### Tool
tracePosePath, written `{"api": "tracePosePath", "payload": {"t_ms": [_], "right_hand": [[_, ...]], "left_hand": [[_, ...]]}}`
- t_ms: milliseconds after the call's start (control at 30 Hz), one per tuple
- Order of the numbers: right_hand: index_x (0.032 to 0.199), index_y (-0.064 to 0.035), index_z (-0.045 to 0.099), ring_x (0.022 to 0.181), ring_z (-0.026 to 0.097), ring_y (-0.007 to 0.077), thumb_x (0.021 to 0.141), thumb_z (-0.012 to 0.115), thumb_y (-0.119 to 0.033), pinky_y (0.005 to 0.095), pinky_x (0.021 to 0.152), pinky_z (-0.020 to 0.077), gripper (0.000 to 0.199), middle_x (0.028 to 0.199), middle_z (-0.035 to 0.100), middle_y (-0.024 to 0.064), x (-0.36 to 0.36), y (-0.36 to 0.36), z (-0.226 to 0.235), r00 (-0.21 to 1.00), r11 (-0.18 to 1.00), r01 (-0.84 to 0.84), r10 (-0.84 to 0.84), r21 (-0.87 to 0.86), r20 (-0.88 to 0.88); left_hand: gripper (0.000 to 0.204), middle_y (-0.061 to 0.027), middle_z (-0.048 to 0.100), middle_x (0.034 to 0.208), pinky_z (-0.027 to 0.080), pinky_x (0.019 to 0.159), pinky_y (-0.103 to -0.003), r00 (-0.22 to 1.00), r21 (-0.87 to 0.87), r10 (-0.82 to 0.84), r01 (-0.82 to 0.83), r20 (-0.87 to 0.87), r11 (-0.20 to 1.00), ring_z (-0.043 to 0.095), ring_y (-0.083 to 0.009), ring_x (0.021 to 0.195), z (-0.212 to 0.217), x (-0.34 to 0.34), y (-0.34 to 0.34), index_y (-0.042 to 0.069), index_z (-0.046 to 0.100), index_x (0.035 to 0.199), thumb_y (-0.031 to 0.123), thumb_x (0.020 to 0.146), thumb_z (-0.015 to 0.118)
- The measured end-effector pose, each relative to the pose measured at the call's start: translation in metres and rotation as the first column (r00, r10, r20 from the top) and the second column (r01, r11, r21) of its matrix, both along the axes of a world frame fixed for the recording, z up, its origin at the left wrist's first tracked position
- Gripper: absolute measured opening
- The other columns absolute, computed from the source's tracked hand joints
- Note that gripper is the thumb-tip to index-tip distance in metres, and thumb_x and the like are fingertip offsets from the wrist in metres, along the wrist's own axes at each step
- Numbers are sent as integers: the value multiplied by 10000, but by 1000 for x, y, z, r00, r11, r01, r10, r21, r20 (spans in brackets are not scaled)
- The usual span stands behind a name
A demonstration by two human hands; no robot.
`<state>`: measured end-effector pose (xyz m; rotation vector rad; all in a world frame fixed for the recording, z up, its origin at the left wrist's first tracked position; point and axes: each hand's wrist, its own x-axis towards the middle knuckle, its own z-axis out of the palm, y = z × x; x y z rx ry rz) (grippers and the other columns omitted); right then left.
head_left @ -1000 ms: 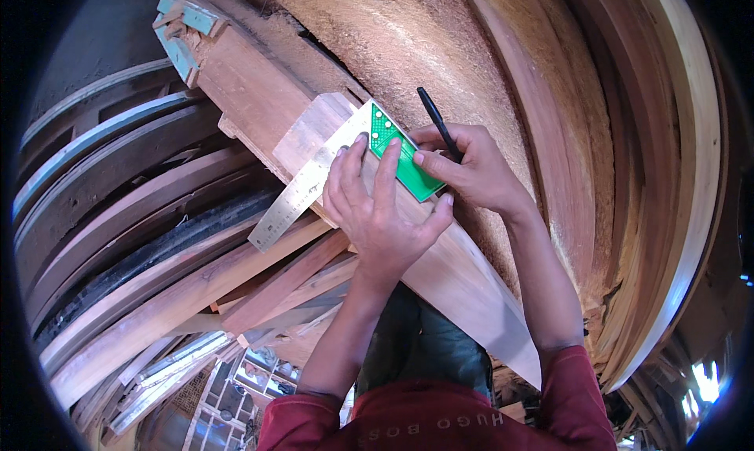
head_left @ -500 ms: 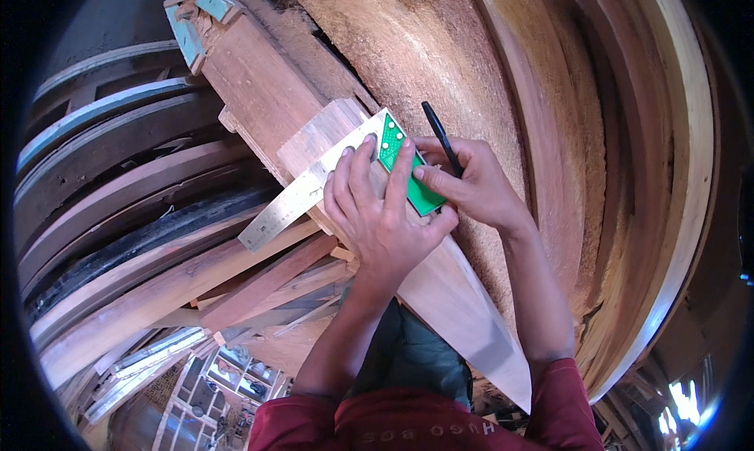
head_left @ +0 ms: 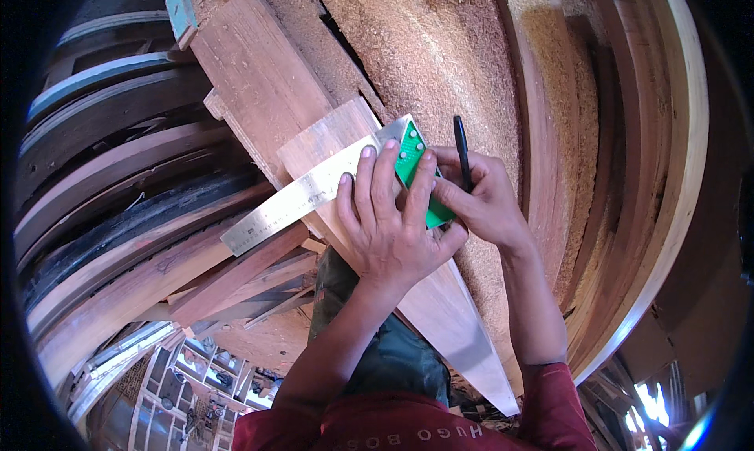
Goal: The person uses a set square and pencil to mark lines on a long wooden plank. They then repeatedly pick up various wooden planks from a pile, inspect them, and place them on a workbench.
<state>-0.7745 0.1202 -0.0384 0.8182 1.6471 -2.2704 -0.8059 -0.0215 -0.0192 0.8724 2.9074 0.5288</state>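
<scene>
Pressing down with the left hand, fingers somewhat spread and laid flat, on a carpenter's square: index finger on the green handle, next fingertips on the steel blade. Pinching a black pen near upright in the right hand, just right of the left fingertips and close by the handle; impossible to tell, with the tip hidden, whether touching wood. Beneath the left hand, a pale tapered board, crossed by the blade; ahead of the fingertips, a darker plank. Partway along, by the look of it: done with laying the square across the board, still short of any line discernible along the blade, hence probably left with the marking.
</scene>
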Motion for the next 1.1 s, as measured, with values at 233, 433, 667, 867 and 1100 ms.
{"api": "tracePosePath", "payload": {"t_ms": [233, 433, 667, 867, 1100], "right_hand": [[1221, 45, 636, 791, 552, 45, 899, 699, -160, 233, 684, 480, 386, 859, 646, -9, 0, 7, 4, 991, 989, -123, 119, 81, 57], [1231, 35, 632, 797, 562, 59, 904, 698, -169, 244, 687, 490, 391, 883, 656, 13, -1, 7, 5, 990, 990, -127, 123, 54, 63], [1222, 29, 638, 729, 510, 42, 897, 687, -139, 241, 617, 446, 368, 794, 597, -8, -1, 11, 2, 986, 986, -157, 154, 50, 59], [1174, 32, 646, 745, 503, 48, 900, 682, -178, 248, 630, 445, 348, 813, 597, -6, -3, 12, 4, 985, 986, -166, 165, 3, 59], [1239, 40, 623, 690, 476, 17, 910, 700, -146, 209, 570, 387, 386, 762, 569, -46, -5, 15, 4, 985, 985, -172, 172, 18, 8]], "left_hand": [[679, -203, 481, 1401, 258, 1085, -542, 1000, -10, -15, 15, -1, 1000, 423, -391, 1323, 1, -3, 0, 128, 569, 1338, 614, 868, 505], [679, -201, 483, 1401, 252, 1094, -545, 1000, -20, -23, 23, 4, 1000, 416, -393, 1330, -1, -3, -2, 125, 573, 1332, 614, 866, 496], [668, -216, 483, 1393, 300, 1063, -573, 1000, -31, -25, 25, 0, 999, 434, -418, 1316, 0, -5, 2, 108, 566, 1317, 598, 869, 496], [696, -224, 472, 1397, 271, 1080, -572, 999, -44, -45, 45, 8, 998, 419, -424, 1322, 1, -4, 1, 106, 537, 1344, 611, 865, 521], [710, -221, 466, 1404, 266, 1078, -567, 998, -45, -56, 56, 9, 997, 405, -419, 1330, 0, -4, 1, 105, 520, 1359, 596, 849, 567]]}}
